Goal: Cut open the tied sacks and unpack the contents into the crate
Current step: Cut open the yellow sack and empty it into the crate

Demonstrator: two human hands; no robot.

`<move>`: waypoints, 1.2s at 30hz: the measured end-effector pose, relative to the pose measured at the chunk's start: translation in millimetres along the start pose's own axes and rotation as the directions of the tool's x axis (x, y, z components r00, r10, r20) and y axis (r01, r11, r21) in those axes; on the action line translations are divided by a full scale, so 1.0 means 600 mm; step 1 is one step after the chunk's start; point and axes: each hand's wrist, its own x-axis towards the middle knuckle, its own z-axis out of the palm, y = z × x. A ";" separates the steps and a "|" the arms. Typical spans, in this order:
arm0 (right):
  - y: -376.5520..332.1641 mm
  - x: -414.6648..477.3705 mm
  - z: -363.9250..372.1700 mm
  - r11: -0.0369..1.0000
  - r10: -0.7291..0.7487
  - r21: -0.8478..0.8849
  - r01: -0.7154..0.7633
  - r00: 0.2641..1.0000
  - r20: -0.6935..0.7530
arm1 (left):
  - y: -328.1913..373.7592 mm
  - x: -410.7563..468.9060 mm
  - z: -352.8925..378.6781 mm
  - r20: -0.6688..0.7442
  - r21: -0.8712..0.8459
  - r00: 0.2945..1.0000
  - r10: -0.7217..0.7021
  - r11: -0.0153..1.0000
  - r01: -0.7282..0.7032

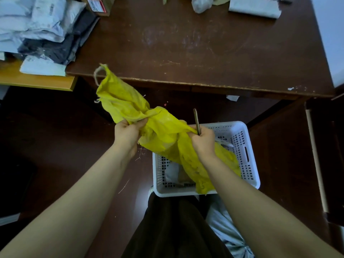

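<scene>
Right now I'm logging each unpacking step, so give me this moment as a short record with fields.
left hand: grips yellow sack mid-length
right hand: grips sack's nearer part plus a slim tool, tip up
sack: limp, lower end draped over the crate; string at far end
crate: white, perforated, on floor; pale packets inside
table: brown; parcel pile at far left

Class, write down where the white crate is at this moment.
In the head view, the white crate sits on the floor right of centre, between the desk and the person's legs, under the yellow sack.
</scene>
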 end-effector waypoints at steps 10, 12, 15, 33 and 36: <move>-0.001 0.020 -0.043 0.988 0.040 -0.153 -0.021 0.992 0.118 | -0.035 -0.018 0.011 0.038 0.196 0.999 0.018 0.980 -0.026; -0.024 0.017 -0.039 0.994 -0.106 0.067 0.090 0.950 0.293 | -0.051 -0.029 0.019 0.107 0.337 0.993 0.047 0.938 -0.081; -0.041 0.003 -0.009 0.948 -0.198 0.315 0.036 0.843 0.500 | -0.064 -0.044 0.037 0.213 0.439 0.975 0.066 0.885 -0.156; -0.046 0.003 -0.085 0.891 0.242 0.350 -0.288 0.955 0.169 | -0.063 0.066 0.005 0.343 0.936 0.934 0.096 -0.118 -0.331; -0.036 0.010 -0.112 0.885 0.304 0.328 -0.329 0.944 0.127 | -0.063 0.084 0.001 0.389 0.884 0.920 0.042 -0.297 -0.360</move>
